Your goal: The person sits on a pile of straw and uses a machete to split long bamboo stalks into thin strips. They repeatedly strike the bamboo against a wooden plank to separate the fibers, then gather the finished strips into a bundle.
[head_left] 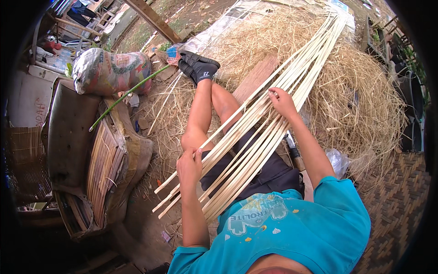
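The bundle of split bamboo strips (255,132) lies slantwise across the seated person's lap. The left hand (189,166) clasps its lower end; the right hand (282,102) pinches single strips higher up, seemingly sorting them. Separating one strip likely needs a steady hold below. Straw shavings (365,91) cover the ground of an open yard.

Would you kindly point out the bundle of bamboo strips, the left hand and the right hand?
bamboo strips (255,137), head view, middle of the bundle.
left hand (189,166), head view, back of the hand.
right hand (283,102), head view, back of the hand.
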Demonstrator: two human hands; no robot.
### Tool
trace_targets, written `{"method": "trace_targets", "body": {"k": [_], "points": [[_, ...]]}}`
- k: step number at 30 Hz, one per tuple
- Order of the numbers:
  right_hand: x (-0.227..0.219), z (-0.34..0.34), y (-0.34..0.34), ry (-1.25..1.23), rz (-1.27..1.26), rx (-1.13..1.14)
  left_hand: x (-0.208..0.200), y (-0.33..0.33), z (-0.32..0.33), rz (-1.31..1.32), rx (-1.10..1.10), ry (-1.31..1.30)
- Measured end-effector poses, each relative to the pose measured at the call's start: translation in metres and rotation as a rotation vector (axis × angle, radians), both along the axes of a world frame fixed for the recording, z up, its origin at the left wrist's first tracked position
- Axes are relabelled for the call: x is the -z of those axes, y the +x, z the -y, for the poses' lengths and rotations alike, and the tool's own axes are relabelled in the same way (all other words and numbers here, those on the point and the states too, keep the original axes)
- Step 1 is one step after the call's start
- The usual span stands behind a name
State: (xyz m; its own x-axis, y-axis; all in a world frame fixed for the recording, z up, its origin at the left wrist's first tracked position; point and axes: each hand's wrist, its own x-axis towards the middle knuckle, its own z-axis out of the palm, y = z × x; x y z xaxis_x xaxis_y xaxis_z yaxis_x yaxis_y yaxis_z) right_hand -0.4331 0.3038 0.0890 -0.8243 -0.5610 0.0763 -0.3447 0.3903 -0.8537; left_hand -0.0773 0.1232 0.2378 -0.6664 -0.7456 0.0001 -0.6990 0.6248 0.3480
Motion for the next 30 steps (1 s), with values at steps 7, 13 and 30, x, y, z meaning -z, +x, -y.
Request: {"method": "trace_targets", "body": {"k": [7,13,30], "points": [[-0.024,0.031,-0.005,-0.364,0.808,0.168,-0.036,-0.003,-0.021,0.013,-0.005,-0.031],[0.0,0.026,-0.025,-0.25,0.345,0.127,-0.024,0.002,-0.02,-0.071,0.03,-0.012],[-0.046,0.019,-0.059,-0.886,0.577,0.426,-0.023,0.013,-0.016,-0.136,0.02,0.159]]}}
